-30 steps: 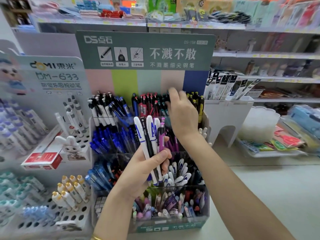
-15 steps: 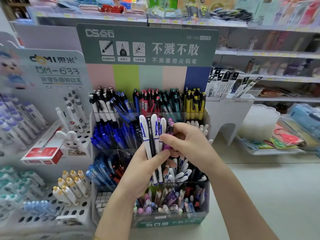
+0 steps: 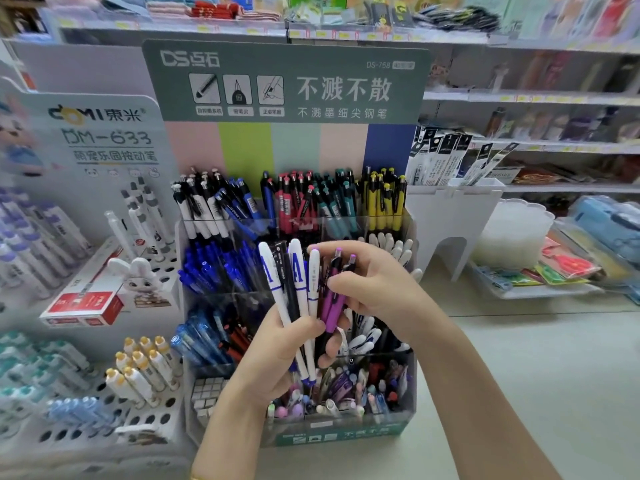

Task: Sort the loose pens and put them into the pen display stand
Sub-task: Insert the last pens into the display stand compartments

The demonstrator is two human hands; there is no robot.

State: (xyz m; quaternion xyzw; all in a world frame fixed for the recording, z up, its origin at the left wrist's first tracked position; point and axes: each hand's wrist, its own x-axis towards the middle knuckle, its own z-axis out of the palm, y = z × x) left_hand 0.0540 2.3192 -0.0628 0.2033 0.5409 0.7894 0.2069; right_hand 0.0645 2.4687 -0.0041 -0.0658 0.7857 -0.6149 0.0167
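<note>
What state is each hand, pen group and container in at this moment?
left hand: grips the held pens as an upright fan.
right hand: pinches the purple pens in that fan.
held pens: upright, not yet in the stand.
purple pens: held by both hands.
pen display stand: upright, compartments stocked.
red box: closed, lying flat.

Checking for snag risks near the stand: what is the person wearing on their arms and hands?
Nothing on the left hand or right hand: no gloves, no rings visible. Both forearms are bare, no sleeves in view. A thin gold-coloured bangle sits at the left wrist, at the picture's bottom edge.
</note>
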